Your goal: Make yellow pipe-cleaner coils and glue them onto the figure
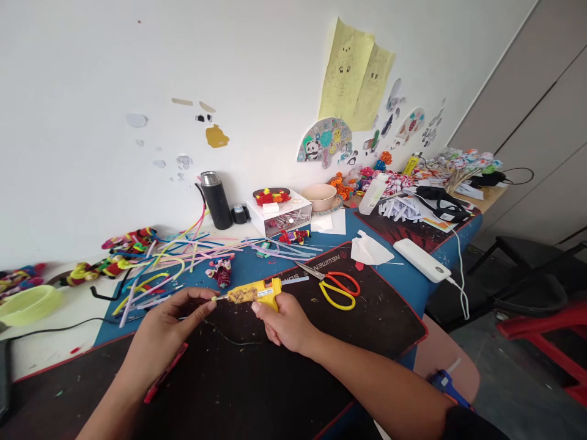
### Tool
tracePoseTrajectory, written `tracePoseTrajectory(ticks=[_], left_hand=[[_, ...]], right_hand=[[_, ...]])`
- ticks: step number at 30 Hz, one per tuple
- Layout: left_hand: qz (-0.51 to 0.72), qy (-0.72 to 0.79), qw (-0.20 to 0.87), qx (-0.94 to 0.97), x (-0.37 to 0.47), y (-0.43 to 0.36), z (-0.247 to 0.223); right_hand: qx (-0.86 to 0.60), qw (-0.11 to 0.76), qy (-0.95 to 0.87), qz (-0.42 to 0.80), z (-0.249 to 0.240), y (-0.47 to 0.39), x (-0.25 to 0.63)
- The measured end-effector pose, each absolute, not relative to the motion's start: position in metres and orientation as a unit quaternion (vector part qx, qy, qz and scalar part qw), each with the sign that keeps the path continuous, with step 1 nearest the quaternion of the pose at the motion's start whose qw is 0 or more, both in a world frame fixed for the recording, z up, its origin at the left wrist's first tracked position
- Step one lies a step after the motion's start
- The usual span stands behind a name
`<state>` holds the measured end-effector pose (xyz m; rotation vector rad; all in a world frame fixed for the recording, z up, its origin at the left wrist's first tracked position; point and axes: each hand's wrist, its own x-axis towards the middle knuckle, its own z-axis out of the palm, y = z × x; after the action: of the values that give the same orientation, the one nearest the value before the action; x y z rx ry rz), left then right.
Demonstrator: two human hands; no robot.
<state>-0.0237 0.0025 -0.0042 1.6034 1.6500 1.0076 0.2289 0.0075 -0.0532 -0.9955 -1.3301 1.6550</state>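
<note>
Head view: the right hand (288, 324) grips a yellow plastic glue gun (250, 293), brown-smeared along its barrel, a translucent stick (294, 280) jutting from its back. Its nozzle points at the left hand (177, 318), whose thumb and fingers pinch a tiny pale-yellow piece (214, 299) by the tip. Beneath both hands, a black, red-edged mat (229, 391) covers part of the blue worktop (257, 267). Beyond the right hand lie metal scissors with red-orange and yellow handles (323, 281); past both hands rises a white wall (257, 73).
</note>
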Motion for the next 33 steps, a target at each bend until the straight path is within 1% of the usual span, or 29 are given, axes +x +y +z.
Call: tracePoseTrajectory(ticks=[16,33], left_hand=[[0.378,0.623,0.325,0.603,-0.0215,0.0019,-0.0018],[0.378,0.636,0.3,0.602,-0.0245,0.0019,-0.0035]], right_hand=[[-0.398,0.383,-0.525,0.647,-0.0563,0.0084,0.2291],[-0.396,0.375,-0.526,0.653,-0.0587,0.0083,0.2287]])
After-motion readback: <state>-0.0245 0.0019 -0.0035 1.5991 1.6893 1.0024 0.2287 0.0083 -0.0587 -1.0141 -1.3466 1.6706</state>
